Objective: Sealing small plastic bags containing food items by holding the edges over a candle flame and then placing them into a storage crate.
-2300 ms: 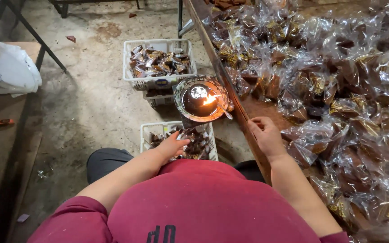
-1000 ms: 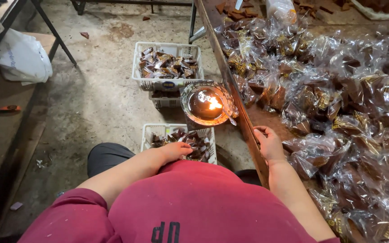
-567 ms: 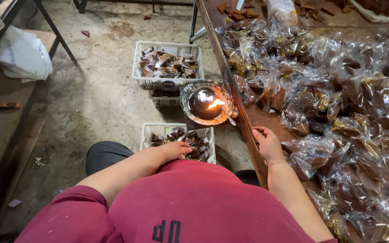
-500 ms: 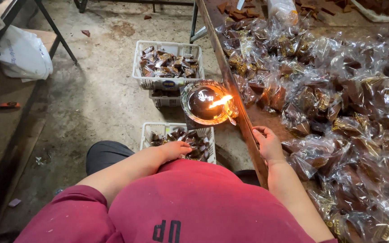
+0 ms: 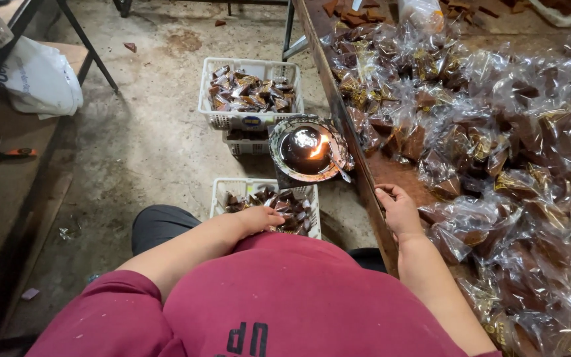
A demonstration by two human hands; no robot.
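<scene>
My left hand [image 5: 257, 219] rests palm down on the wrapped brown pieces in a white basket [image 5: 225, 192] on the floor between my knees; whether it holds a piece is hidden. My right hand [image 5: 399, 210] lies on the wooden table's edge [image 5: 369, 192], fingers curled loosely, holding nothing, beside a pile of clear-wrapped brown pieces [image 5: 497, 145]. A round metal dish with a small flame [image 5: 308, 148] stands just ahead of both hands, next to the table's edge.
A second white basket [image 5: 248, 92] full of wrapped pieces sits farther ahead on another basket. A white plastic bag [image 5: 38, 79] lies at the left on a low bench. Metal table legs [image 5: 288, 30] stand at the top. The floor is bare concrete.
Both hands stay almost where they were. The view has shifted slightly and the flame flickers in the dish.
</scene>
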